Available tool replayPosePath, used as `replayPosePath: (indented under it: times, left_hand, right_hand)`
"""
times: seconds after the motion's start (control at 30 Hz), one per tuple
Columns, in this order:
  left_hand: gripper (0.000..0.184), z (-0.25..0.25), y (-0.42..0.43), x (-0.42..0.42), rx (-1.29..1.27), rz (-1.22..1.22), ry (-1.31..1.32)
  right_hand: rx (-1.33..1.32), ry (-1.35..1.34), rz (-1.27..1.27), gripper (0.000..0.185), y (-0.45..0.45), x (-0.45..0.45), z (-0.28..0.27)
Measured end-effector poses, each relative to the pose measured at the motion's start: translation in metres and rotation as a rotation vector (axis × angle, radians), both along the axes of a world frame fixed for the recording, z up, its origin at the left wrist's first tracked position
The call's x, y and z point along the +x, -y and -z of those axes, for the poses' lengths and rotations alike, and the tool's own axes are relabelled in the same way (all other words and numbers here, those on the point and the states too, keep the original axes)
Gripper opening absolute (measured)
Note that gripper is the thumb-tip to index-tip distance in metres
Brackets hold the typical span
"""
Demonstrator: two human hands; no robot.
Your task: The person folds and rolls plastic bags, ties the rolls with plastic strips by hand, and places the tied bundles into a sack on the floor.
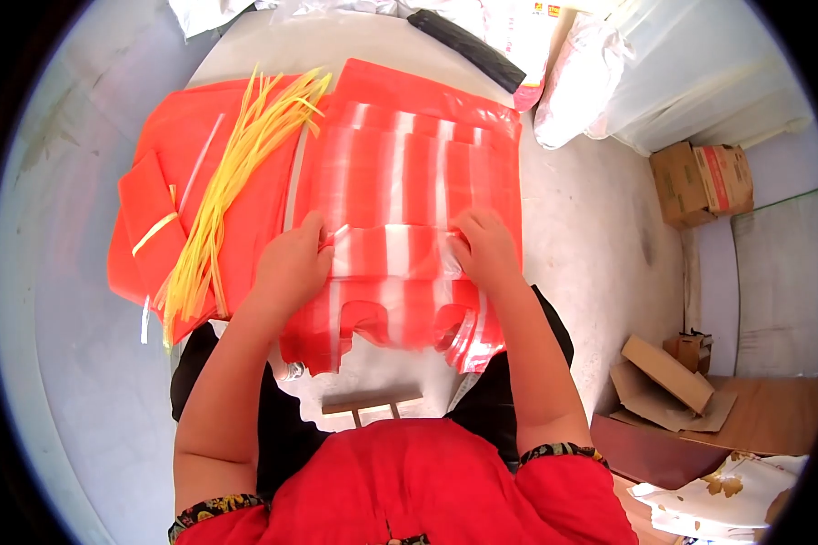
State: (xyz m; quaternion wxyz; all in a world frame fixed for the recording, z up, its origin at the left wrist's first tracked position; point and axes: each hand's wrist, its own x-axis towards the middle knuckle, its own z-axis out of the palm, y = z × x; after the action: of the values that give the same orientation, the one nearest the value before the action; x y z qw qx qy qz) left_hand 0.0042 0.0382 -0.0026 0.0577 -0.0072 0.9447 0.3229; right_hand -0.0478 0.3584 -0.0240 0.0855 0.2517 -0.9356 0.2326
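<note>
A red and white striped plastic bag or sheet [395,182] lies in front of me on a larger red sheet [427,84]. My left hand [297,261] pinches its left edge, and my right hand [483,247] pinches the right edge at about the same height. Between the hands the plastic is folded across, and its near end, with curved cut-outs, hangs toward my lap. To the left, a bundle of yellow strips [223,191] lies across red plastic sheets [182,118]. Beside it is a folded red bundle [152,221] with a pale yellow band around it.
A black roll [466,50] lies at the far edge, near white and pink packages [580,82]. At the right stand a cardboard box [700,182] and opened cardboard [668,386] on a brown surface [773,413]. A small wooden stool [373,400] is below, between my legs.
</note>
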Motion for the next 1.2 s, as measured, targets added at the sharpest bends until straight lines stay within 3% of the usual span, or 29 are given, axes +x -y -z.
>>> replayPosePath:
  times: [0.07,0.17,0.57,0.67,0.77,0.97,1.07,1.2]
  left_hand:
    - [0.017,0.001,0.0,0.0,-0.033,0.008,0.0]
    - [0.019,0.005,0.002,0.001,0.004,0.027,-0.041]
    - [0.048,-0.023,0.001,0.018,-0.124,0.179,0.04]
    - [0.045,-0.02,0.001,0.018,-0.129,0.169,0.019]
    - [0.043,-0.006,0.003,0.019,-0.281,0.281,-0.282]
    - [0.034,0.004,0.004,0.011,-0.347,0.447,-0.464]
    - [0.017,0.006,0.003,0.01,-0.407,0.456,-0.597]
    - [0.014,0.007,0.003,0.007,-0.436,0.462,-0.567]
  right_hand:
    - [0.154,-0.064,-0.07,0.024,-0.008,0.019,-0.009]
    - [-0.045,-0.044,-0.201,0.027,-0.004,0.048,-0.013]
    - [0.017,0.092,-0.102,0.046,-0.018,0.046,-0.006]
    - [0.013,0.104,-0.101,0.047,-0.014,0.047,-0.014]
    - [0.047,0.061,-0.089,0.047,-0.015,0.046,-0.011]
    - [0.172,-0.035,-0.119,0.051,-0.014,0.042,-0.004]
    - [0.201,-0.041,-0.125,0.054,-0.016,0.04,-0.004]
    - [0.166,-0.045,-0.117,0.055,-0.018,0.039,-0.001]
